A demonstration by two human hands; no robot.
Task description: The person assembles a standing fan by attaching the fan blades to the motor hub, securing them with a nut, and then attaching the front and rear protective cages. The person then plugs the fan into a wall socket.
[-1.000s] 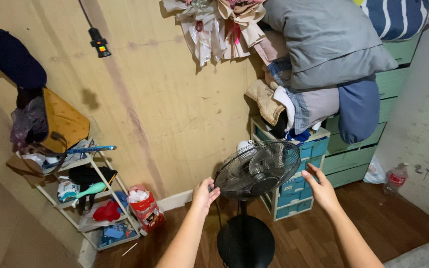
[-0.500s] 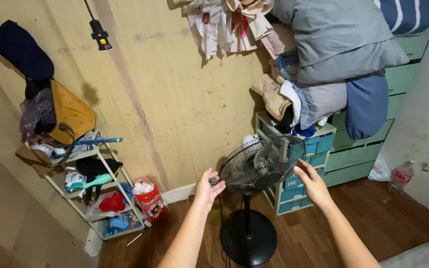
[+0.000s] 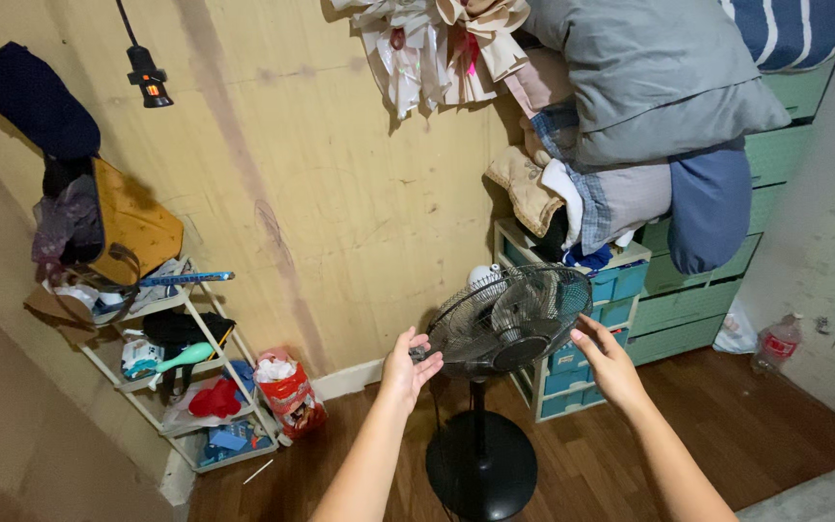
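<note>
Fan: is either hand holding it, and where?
Both hands are at the fan grille rim: left hand fingertips on its left edge, right hand at its right edge. Neither hand visibly closes around it.

Head view, downward, near fan (image 3: 506,322)

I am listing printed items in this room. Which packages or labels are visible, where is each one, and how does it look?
Snack bag: on floor beside the white shelf, red with white top, crumpled.
Plastic bottle: on floor by right wall, clear with red label.
No signs or screens visible.
</note>
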